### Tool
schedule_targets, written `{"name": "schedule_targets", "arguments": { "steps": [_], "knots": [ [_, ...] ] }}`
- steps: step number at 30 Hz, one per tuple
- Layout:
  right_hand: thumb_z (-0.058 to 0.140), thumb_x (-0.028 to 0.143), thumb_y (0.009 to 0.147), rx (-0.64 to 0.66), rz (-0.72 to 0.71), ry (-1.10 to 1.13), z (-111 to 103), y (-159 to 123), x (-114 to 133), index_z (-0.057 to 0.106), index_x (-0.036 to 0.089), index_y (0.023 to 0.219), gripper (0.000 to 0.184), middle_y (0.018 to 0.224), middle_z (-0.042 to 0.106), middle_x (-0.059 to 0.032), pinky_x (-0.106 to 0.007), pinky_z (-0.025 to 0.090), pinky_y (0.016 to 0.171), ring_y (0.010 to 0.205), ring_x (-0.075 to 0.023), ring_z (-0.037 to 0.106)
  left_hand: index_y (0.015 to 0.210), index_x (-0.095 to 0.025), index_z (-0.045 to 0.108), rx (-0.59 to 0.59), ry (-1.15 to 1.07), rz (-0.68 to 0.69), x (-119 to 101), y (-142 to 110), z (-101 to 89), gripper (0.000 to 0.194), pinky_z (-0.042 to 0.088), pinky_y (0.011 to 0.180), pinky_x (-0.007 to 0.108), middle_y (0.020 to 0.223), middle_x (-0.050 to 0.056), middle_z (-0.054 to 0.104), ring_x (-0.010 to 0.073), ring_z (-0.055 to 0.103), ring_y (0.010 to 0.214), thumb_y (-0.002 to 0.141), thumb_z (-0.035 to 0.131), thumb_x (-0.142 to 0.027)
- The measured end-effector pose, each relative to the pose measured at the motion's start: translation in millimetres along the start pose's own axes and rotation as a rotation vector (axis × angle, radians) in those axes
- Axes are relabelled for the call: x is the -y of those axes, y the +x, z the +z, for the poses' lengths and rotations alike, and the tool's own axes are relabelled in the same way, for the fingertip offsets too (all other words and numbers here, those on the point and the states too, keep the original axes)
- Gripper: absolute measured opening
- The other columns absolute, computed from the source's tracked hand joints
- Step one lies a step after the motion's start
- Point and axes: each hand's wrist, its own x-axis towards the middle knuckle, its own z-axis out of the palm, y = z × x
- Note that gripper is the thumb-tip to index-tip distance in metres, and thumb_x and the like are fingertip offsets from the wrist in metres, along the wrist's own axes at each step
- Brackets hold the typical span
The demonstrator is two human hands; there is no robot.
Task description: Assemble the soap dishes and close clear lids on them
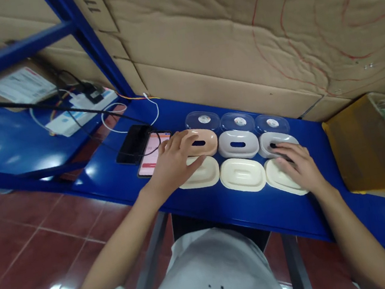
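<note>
The left hand [170, 166] is held wide, its thumb set well apart from the fingers; the fingertips are laid at the peach box [209, 137], and the thumb is stretched over the left cream tray [204, 175]. By the right hand [300, 164], bent fingers are brought to the slot of the right pale box [266, 141], while the right cream tray [280, 178] is partly covered beneath it; whether anything is gripped there cannot be told. Between the hands, the middle pale box [240, 152] and the middle cream tray [243, 175] are left untouched. Just beyond the hands, three clear lids [239, 121] with round stickers are lined up on the blue table [223, 204]. Just beside the left hand, on its outer side, a phone [149, 154] with a lit screen is placed, and farther out a black device [131, 146] is seen. To the right of the right hand, a cardboard box [357, 148] is stood.
</note>
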Motion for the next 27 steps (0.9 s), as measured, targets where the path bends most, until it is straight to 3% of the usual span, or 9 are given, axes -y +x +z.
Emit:
{"name": "schedule_targets", "arguments": {
  "steps": [4,8,14,18,23,27],
  "knots": [
    [0.058,0.038,0.109,0.007,-0.001,-0.012,-1.4,-0.3,1.3,0.069,0.029,0.137,0.031,0.142,0.071,-0.0128,-0.052,0.049,0.105,0.133,-0.0339,0.067,0.155,-0.018,0.051,0.052,0.069,-0.070,-14.3,22.3,12.0,0.068,0.047,0.118,0.059,0.164,0.023,0.049,0.0409,0.047,0.154,0.100,0.070,-0.053],
    [0.059,0.038,0.109,0.031,0.004,-0.007,-3.1,-1.0,0.6,0.064,0.030,0.143,0.036,0.144,0.070,-0.0128,-0.052,0.049,0.107,0.136,-0.0335,0.065,0.158,-0.021,0.051,0.091,0.112,-0.128,-19.6,36.5,21.5,0.077,0.047,0.119,0.059,0.167,0.021,0.047,0.0400,0.046,0.154,0.094,0.077,-0.055],
    [0.062,0.037,0.107,0.027,0.005,-0.007,-5.9,-1.9,2.0,0.062,0.029,0.145,0.039,0.145,0.069,-0.0135,-0.052,0.049,0.109,0.137,-0.0337,0.064,0.159,-0.022,0.053,0.148,0.154,-0.166,-23.4,46.2,24.4,0.081,0.046,0.118,0.059,0.168,0.020,0.046,0.0398,0.045,0.155,0.091,0.081,-0.056],
    [0.064,0.035,0.107,-0.001,-0.007,-0.024,-8.9,-2.3,3.9,0.063,0.027,0.143,0.037,0.143,0.071,-0.0140,-0.049,0.050,0.106,0.134,-0.0332,0.066,0.157,-0.025,0.055,0.168,0.167,-0.186,-25.5,50.3,26.8,0.077,0.045,0.117,0.059,0.161,0.018,0.054,0.0400,0.048,0.150,0.090,0.081,-0.052],
    [0.063,0.035,0.107,-0.013,-0.014,-0.046,-12.0,-2.4,5.8,0.063,0.027,0.142,0.035,0.141,0.071,-0.0146,-0.048,0.052,0.103,0.133,-0.0333,0.067,0.152,-0.025,0.059,0.091,0.154,-0.204,-25.5,53.1,25.3,0.073,0.049,0.112,0.056,0.152,0.017,0.061,0.0409,0.054,0.142,0.087,0.082,-0.049],
    [0.061,0.037,0.108,-0.019,-0.009,-0.042,-12.2,-2.2,6.6,0.063,0.029,0.143,0.036,0.141,0.071,-0.0144,-0.049,0.053,0.101,0.132,-0.0343,0.068,0.153,-0.024,0.056,-0.016,0.142,-0.171,-30.3,43.5,11.9,0.070,0.050,0.111,0.058,0.153,0.019,0.058,0.0419,0.051,0.144,0.093,0.075,-0.052]
  ]
}}
